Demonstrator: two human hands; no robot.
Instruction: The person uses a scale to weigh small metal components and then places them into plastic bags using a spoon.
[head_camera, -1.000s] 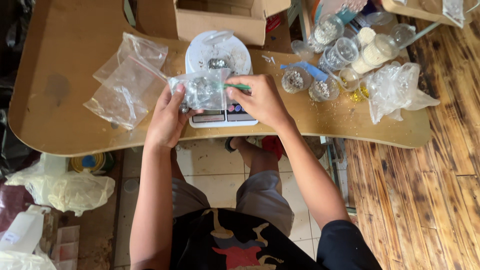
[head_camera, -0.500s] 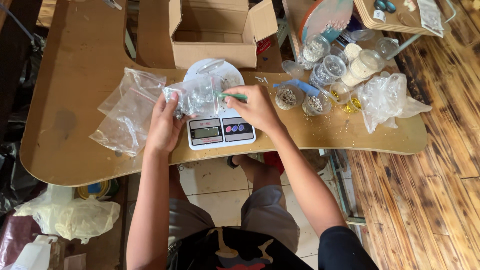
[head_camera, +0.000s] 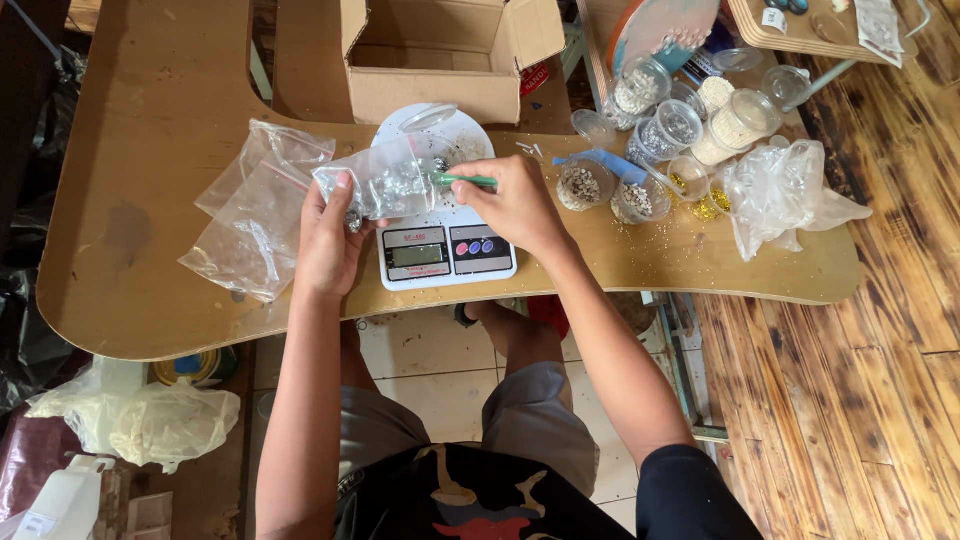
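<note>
Left hand: our left hand (head_camera: 328, 243) grips a small clear bag (head_camera: 385, 180), fingers closed on its lower end.
Right hand: our right hand (head_camera: 510, 203) pinches a green tool (head_camera: 465, 181), its tip at the bag's mouth.
Bag position: held above the white scale (head_camera: 447, 250) at the counter's (head_camera: 150, 120) near edge.
Left side: empty clear bags (head_camera: 255, 205).
Right side: cups of beads (head_camera: 585, 185).
Far edge: open cardboard box (head_camera: 440, 55).

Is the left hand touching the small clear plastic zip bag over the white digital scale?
Touching. The head view shows the left hand gripping the small clear plastic zip bag, thumb and fingers pinching its lower left edge above the white digital scale.
</note>
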